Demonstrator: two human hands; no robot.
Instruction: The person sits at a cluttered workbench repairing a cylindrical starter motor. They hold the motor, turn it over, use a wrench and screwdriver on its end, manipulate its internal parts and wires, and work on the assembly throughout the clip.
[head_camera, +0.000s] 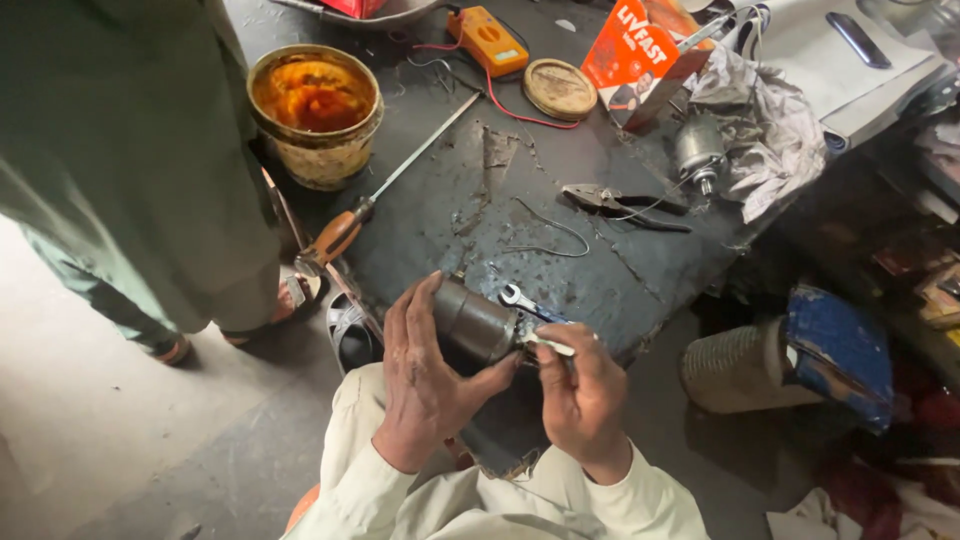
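Spanner work on a motor housing at the near edge of the surface (560, 170).
Left hand (425, 385) wraps the cylindrical motor housing (475, 322); right hand (580, 395) grips a small spanner (525, 303) at its end, needing steady turning.

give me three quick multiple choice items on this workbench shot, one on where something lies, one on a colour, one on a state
1. Where is the tub of grease?
A. far left of the bench
B. in the person's lap
C. on the floor

2. What colour is the screwdriver handle?
A. blue
B. orange
C. green

3. What is the left hand doing?
A. resting flat on the bench
B. gripping the metal cylinder
C. hanging free

Answers: 1 A, it stands at the bench's far left corner. 2 B, the handle near the bench edge is orange. 3 B, its fingers wrap the cylinder while the right hand works a small spanner at its end.
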